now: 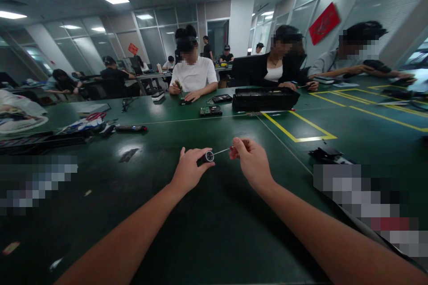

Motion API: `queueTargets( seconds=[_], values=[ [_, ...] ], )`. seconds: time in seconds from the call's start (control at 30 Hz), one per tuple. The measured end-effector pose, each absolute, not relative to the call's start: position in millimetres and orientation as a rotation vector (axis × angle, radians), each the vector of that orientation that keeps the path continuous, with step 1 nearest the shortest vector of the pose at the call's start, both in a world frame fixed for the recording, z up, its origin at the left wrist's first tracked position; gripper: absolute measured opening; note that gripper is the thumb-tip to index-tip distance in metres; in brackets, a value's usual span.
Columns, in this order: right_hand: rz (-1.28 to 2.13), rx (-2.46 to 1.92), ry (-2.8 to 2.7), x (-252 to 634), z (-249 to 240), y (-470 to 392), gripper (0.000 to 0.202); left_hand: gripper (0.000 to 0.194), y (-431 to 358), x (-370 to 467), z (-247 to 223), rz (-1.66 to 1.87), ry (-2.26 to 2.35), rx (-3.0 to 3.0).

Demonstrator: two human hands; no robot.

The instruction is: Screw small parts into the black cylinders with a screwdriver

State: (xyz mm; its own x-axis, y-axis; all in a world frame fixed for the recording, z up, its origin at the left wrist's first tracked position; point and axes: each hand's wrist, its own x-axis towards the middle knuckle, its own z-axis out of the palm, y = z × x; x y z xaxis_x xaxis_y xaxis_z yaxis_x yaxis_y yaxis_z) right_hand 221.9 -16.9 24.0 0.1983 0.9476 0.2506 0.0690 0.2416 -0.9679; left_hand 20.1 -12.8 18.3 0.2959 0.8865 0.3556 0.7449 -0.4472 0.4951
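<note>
Above the green table [140,231], my left hand [187,170] grips a small black cylindrical part [209,156] by its sides. Its round end, with a pale ring and a dark inside, faces me. In my right hand [253,162] is a thin screwdriver [222,151], pinched between thumb and fingers. The shaft points left toward the cylindrical part, and its tip reaches that part's right side. Whether the tip sits in a screw is too small to tell. Most of the screwdriver's handle is hidden by my fingers; a bit of red shows.
Ahead lie a green circuit board [211,111] and a long black open case [265,99]. A black marker-like tool [131,128] and red-handled scissors [96,116] lie left. Black parts [329,155] rest at right. Several people sit across the table, one in a white shirt [197,73].
</note>
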Motion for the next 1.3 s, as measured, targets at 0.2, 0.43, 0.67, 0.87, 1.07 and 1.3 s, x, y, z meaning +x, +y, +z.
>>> queueTargets(
  seconds=[0.2,0.43,0.67,0.87,1.07,1.3],
  values=[
    [0.866,-1.188,-1.272,222,30,-21,0.039,0.039,-13,18,18,0.85,1.521,2.327],
    [0.713,-1.162,-1.492,224,35,-25,0.014,0.037,-10,16,15,0.848,1.531,2.343],
    [0.471,-1.326,-1.605,224,39,-28,0.035,0.037,-12,16,15,0.854,1.502,2.339],
    [0.599,-1.261,-1.627,224,39,-29,0.026,0.038,-11,15,14,0.853,1.514,2.333],
    [0.61,-1.345,-1.624,225,36,-25,0.029,0.036,-11,15,15,0.844,1.525,2.327],
    [0.681,-1.191,-1.518,222,34,-24,0.015,0.036,-11,15,14,0.859,1.514,2.324]
  ],
)
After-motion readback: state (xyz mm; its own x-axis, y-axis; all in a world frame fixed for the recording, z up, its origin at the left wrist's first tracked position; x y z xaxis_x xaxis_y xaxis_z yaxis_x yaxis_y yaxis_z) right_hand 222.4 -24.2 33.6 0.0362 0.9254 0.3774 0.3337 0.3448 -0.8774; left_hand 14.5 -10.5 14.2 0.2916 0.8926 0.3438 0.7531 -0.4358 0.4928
